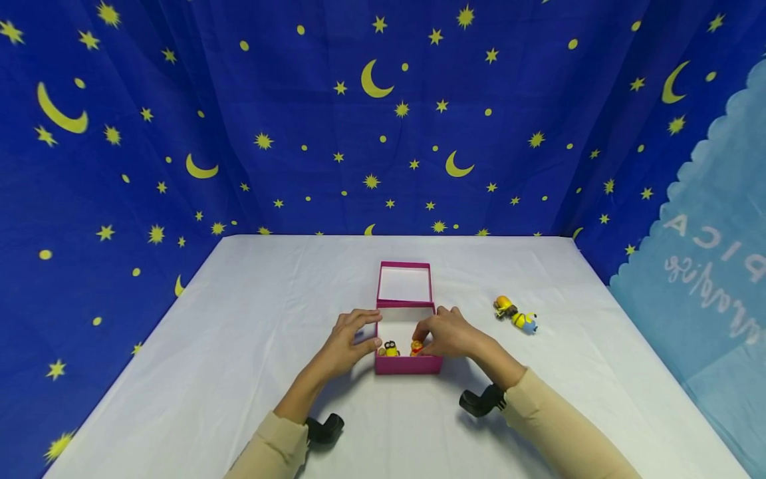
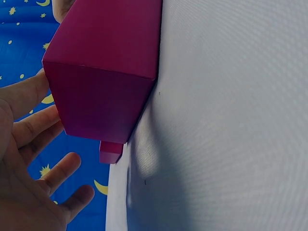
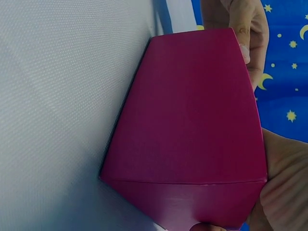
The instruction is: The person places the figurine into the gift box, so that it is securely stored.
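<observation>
A pink-magenta box [image 1: 409, 365] with a white inside stands open on the table, its lid [image 1: 404, 265] laid back behind it. Inside, at the front left, is a yellow minion figurine [image 1: 391, 349] with goggles. My right hand [image 1: 449, 332] reaches over the right wall and pinches a small orange-and-red figurine [image 1: 415, 346] inside the box. My left hand [image 1: 344, 342] is at the left wall, its fingers spread and fairly straight, fingertips right at the rim. From the left wrist, the box's outer walls [image 2: 96, 101] hide the figurines; the right wrist view also shows only its outside [image 3: 192, 106].
Two more figurines lie on the white table to the right of the box: a yellow-and-brown one [image 1: 505, 306] and a yellow-and-blue minion [image 1: 526, 323]. Blue star-and-moon curtains [image 1: 383, 120] surround the table, with a light blue cloth [image 1: 718, 233] at the right.
</observation>
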Action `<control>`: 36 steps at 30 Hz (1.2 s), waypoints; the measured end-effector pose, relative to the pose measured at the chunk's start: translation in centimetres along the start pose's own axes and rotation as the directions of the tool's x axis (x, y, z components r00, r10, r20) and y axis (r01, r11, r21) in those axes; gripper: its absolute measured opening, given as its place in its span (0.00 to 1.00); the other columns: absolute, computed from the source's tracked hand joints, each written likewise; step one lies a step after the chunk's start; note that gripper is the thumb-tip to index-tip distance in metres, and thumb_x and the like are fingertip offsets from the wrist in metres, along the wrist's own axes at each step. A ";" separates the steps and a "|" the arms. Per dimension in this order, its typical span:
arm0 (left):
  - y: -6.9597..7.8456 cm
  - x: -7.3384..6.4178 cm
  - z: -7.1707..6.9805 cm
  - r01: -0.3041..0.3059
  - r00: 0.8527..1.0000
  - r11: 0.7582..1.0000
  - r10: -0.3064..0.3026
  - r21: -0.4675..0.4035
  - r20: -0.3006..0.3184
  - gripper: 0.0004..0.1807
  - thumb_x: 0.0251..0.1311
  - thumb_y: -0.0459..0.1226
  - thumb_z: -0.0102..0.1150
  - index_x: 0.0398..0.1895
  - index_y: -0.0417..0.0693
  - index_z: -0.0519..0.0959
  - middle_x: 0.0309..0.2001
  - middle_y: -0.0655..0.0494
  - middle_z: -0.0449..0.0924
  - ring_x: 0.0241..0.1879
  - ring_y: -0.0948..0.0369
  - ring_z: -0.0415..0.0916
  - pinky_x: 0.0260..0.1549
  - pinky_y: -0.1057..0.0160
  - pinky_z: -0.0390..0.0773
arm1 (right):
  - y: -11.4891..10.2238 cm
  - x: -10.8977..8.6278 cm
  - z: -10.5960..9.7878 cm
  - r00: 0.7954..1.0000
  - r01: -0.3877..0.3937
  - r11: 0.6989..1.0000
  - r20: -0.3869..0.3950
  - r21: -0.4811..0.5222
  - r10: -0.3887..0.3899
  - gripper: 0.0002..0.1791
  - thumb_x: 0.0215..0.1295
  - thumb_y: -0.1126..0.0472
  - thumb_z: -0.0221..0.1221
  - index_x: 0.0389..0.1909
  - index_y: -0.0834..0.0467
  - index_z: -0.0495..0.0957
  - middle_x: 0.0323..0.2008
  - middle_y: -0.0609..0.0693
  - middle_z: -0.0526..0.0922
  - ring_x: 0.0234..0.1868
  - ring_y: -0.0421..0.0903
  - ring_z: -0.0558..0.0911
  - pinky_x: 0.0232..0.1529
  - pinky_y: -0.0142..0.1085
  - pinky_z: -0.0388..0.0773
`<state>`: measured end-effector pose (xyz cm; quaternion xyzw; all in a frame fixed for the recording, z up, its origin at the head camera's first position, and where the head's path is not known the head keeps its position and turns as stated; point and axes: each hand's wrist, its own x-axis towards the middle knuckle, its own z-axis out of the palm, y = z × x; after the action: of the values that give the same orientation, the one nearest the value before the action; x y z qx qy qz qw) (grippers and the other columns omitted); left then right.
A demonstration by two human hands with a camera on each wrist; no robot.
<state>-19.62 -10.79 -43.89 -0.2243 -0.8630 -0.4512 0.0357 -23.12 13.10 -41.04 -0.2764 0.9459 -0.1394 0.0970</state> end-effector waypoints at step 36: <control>0.1 0.0 -0.1 0.014 1.000 1.000 -0.014 -0.009 0.013 0.25 0.59 0.39 0.61 0.59 0.44 0.73 0.64 0.56 0.69 0.61 0.54 0.60 0.56 0.52 0.64 | 0.5 -1.0 0.0 0.996 0.040 0.995 -0.079 0.088 -0.033 0.17 0.51 0.45 0.67 0.40 0.49 0.84 0.38 0.41 0.86 0.37 0.41 0.69 0.40 0.38 0.58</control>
<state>-19.58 -10.82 -43.76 -0.2213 -0.8627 -0.4539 0.0261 -22.55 14.04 -41.07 -0.2833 0.9366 -0.1938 0.0699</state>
